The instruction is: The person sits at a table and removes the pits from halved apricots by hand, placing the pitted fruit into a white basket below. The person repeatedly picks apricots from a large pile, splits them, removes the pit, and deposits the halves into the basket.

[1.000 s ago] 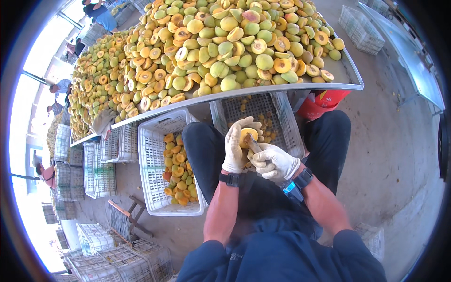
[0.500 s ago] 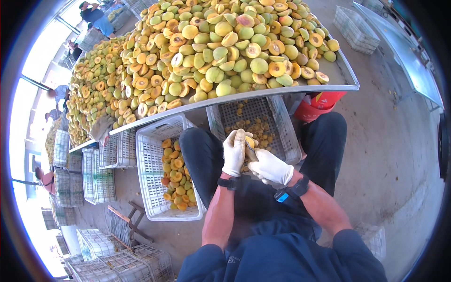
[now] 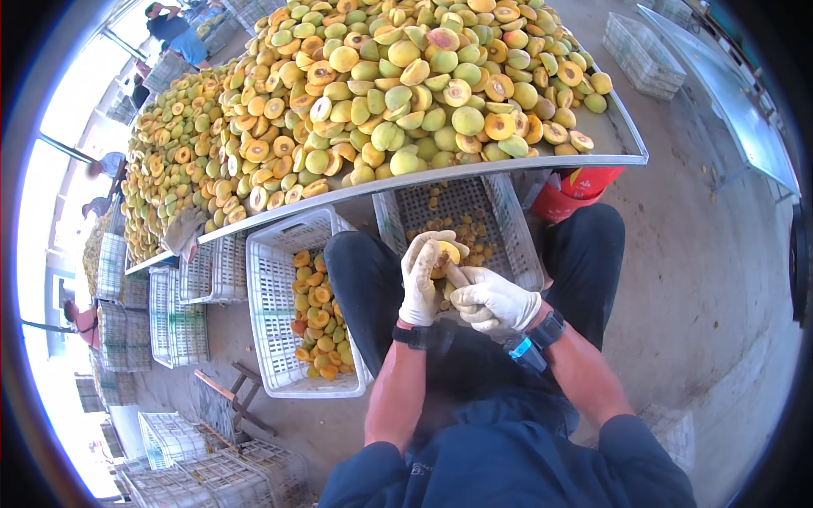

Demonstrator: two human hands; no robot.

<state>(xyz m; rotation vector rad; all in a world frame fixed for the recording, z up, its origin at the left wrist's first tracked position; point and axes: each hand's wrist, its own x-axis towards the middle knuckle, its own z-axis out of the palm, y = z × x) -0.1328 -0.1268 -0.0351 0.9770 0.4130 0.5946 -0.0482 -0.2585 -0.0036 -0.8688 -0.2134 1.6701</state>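
My left hand (image 3: 420,284), in a white glove with a soiled palm, has its fingers curled round a peach half (image 3: 450,251), cut face showing. My right hand (image 3: 501,298), also gloved, grips the brown handle of a pitting tool (image 3: 456,275). The tool's tip meets the fruit and is mostly hidden there. Both hands are close together between my knees, above a grey-white crate (image 3: 518,233) holding peach pits and scraps (image 3: 476,245). In front is a metal-edged table (image 3: 631,146) heaped with halved yellow-green peaches (image 3: 406,102).
Left of my knee stands a white crate (image 3: 267,339) partly filled with pitted peach halves (image 3: 322,322). A red bucket (image 3: 566,196) is behind my right knee. More crates (image 3: 178,317) and a folding stool (image 3: 229,394) are at left. A cloth (image 3: 184,233) hangs on the table edge.
The peach half has turned so more of its cut face shows. My right hand has shifted slightly right, and its wrist has rotated. The tool's metal part is now hidden.
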